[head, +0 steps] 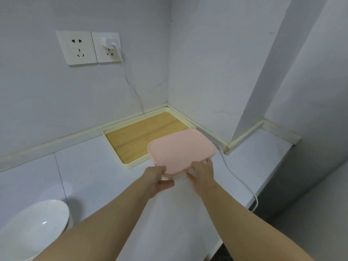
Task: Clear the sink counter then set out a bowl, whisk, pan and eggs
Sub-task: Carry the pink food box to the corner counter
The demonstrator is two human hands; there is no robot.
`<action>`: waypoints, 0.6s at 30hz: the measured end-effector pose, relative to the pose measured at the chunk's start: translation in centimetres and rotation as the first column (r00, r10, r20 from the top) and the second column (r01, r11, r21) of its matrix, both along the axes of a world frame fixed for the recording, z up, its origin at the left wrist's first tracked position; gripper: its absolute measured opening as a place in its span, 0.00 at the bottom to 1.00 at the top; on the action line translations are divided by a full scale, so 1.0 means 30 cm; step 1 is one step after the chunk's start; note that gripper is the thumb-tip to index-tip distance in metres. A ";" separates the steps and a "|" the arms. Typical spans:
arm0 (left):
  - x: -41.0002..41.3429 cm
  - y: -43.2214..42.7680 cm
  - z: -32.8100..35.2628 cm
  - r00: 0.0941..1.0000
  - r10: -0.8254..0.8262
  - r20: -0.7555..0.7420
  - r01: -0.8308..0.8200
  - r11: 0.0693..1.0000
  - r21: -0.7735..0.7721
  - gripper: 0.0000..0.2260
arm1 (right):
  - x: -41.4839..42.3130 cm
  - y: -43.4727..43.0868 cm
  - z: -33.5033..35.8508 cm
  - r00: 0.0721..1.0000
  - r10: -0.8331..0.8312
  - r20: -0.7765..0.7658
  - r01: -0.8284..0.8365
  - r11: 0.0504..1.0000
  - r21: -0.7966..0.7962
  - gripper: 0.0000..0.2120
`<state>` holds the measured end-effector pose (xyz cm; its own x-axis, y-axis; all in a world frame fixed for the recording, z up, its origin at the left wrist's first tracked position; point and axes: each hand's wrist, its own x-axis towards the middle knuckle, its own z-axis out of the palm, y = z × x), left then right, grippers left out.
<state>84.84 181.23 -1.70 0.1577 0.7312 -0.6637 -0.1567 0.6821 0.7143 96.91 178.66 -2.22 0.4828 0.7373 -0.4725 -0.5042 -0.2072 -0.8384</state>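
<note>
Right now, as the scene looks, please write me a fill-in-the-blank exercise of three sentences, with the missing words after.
1. The left hand and the right hand hold a container whose lid is ____ in colour.
2. The tray in the corner has a ____ bottom.
3. The white charger sits in the ____ wall socket of the two.
Missing words: pink; wooden; right.
</note>
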 end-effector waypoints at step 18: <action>0.080 0.112 -0.041 0.962 -0.259 -0.089 0.265 0.963 0.057 0.12 | 0.145 0.157 -0.068 0.979 -0.064 0.194 0.076 0.995 -0.056 0.24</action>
